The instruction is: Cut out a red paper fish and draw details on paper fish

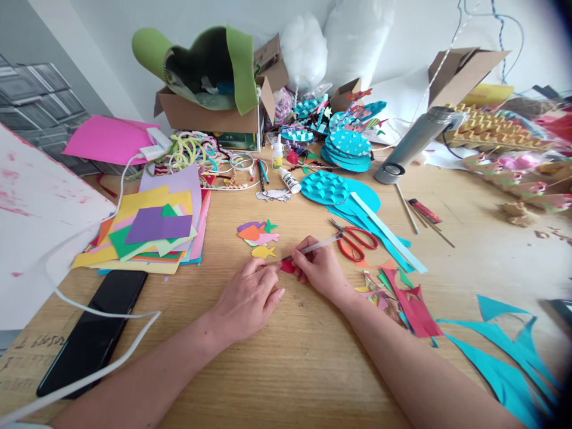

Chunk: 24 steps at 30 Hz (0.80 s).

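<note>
Red paper (288, 267), touched by the loose left hand (250, 297), could be spoiled if the right hand's (322, 267) gripped pen (324, 242) slipped.

A plain, bluish-white wall (415, 36) rises behind the broad, pale brown wood-grained surface (295, 363) here. Over to the left, grey rectangular panelling (27, 89) shows, and soft, even light fills the room.

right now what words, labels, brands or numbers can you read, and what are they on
"T", perhaps: handwriting on the table; the rest is unclear.
White bottle with dark label: print too small to read.
Yellow-labelled bottle: too small to read.
Green box: faint marks, too blurred to read.
</note>
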### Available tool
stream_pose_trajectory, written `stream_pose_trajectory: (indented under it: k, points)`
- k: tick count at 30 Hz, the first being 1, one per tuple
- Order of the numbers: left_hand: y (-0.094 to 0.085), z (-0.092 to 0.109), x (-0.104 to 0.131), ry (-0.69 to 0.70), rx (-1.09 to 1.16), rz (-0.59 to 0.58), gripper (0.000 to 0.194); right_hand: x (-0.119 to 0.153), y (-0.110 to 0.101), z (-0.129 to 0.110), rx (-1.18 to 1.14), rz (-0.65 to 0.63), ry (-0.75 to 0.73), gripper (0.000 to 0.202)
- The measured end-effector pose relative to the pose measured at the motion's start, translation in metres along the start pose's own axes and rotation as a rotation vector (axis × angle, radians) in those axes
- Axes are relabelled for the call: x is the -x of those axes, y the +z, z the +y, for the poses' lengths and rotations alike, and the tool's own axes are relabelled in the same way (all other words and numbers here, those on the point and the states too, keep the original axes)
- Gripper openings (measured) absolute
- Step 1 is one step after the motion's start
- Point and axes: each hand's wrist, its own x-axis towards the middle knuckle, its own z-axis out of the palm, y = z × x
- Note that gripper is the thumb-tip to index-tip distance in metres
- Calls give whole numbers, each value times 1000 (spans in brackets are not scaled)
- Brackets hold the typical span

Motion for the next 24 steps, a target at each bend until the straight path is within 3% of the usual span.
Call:
stream_pose_trajectory:
  k: [24]
  points:
    - [0,1,0,-1,-26,19,3,1,0,-3,-19,-3,-2,26]
